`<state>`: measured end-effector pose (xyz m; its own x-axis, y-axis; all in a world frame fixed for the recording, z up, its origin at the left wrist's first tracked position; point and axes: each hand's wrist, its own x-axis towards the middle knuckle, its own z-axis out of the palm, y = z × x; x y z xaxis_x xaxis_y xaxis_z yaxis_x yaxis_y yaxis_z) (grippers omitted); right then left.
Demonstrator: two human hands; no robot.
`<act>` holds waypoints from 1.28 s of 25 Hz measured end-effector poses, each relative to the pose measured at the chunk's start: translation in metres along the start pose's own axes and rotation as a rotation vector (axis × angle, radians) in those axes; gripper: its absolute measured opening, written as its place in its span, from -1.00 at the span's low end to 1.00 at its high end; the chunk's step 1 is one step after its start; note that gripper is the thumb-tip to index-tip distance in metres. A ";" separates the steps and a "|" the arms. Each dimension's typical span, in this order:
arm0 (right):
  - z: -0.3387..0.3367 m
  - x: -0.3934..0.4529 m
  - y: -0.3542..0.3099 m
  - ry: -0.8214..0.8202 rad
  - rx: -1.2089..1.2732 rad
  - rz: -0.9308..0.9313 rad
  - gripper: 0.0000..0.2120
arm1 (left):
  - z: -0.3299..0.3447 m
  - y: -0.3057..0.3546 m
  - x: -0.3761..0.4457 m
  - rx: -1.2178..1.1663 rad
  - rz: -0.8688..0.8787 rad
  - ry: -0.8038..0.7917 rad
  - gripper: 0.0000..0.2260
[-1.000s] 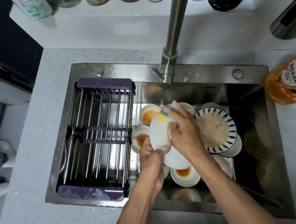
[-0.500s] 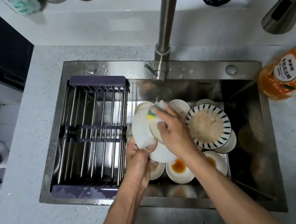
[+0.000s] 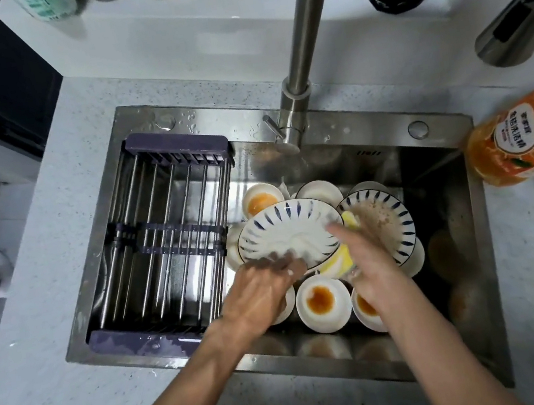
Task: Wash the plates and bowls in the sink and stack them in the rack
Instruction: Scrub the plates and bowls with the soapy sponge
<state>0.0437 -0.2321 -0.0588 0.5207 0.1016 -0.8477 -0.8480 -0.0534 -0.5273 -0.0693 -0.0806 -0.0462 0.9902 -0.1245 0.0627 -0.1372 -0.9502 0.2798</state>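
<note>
Over the steel sink (image 3: 464, 328), a blue-striped plate (image 3: 283, 227) held face up and slightly tilted, near rim gripped by the left hand (image 3: 258, 293), fingers curled over the soapy edge: left grip grasping the plate. Right hand (image 3: 370, 256) just beside it, pressing a yellow sponge (image 3: 340, 260) against the plate's right rim, fingers blurred but wrapped about the sponge: right grip grasping the sponge. Directly right, a second striped bowl (image 3: 386, 219) holding brownish residue. Around and beneath, small white bowls with orange sauce: one (image 3: 260, 200) at the back, one (image 3: 322, 301) in front, another (image 3: 366, 309) partly hidden by the right wrist. Left part of the sink spanned by a purple-ended wire rack (image 3: 163, 238), no dishes in it. Tall faucet (image 3: 301, 48) rising behind. Orange detergent bottle (image 3: 520, 143) lying on the table at right.
</note>
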 end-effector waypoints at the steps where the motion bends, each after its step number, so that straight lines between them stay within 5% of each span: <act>1: 0.000 0.003 0.004 0.052 -0.059 0.005 -0.50 | 0.003 -0.008 0.001 -0.008 -0.015 0.004 -0.37; 4: 0.003 0.003 0.011 0.126 0.001 0.053 -0.52 | 0.015 -0.019 -0.008 -0.256 -0.269 0.105 -0.54; 8: -0.003 0.005 0.016 0.130 -0.003 -0.030 -0.60 | 0.005 0.008 -0.008 -1.343 -1.013 0.260 -0.30; 10: -0.007 0.004 0.013 0.098 -0.033 -0.044 -0.63 | 0.008 0.014 -0.001 -1.707 -1.230 0.372 -0.41; 12: -0.010 -0.007 0.006 0.151 -0.154 -0.153 -0.69 | 0.017 0.011 0.007 -1.646 -1.404 0.321 -0.62; 15: -0.009 -0.036 0.015 0.377 -0.780 -0.714 -0.64 | 0.028 0.018 0.009 -1.499 -1.471 0.242 -0.76; 17: 0.009 -0.033 0.030 0.191 -1.043 -0.985 -0.60 | 0.029 0.030 0.008 -1.457 -1.388 0.229 -0.72; 19: 0.024 -0.012 0.028 0.033 -1.339 -1.014 -0.50 | 0.023 0.037 0.011 -1.441 -1.286 0.268 -0.75; 22: 0.023 -0.012 0.022 0.039 -1.578 -0.806 -0.37 | 0.011 0.022 0.015 -1.402 -1.316 0.394 -0.79; 26: 0.041 -0.034 0.041 -0.167 -1.489 -0.862 -0.37 | 0.017 0.014 0.006 -1.394 -1.239 0.347 -0.74; 29: 0.047 -0.016 0.019 -0.006 -1.557 -0.819 -0.37 | 0.013 0.014 0.001 -1.399 -1.276 0.425 -0.71; 32: 0.026 -0.035 0.038 -0.037 -1.486 -0.922 -0.38 | 0.005 0.003 -0.003 -1.357 -1.288 0.443 -0.72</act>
<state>-0.0091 -0.2119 -0.0475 0.7175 0.6397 -0.2756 0.5128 -0.7530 -0.4123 -0.0727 -0.0844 -0.0507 0.4489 0.6451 -0.6183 0.4218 0.4570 0.7831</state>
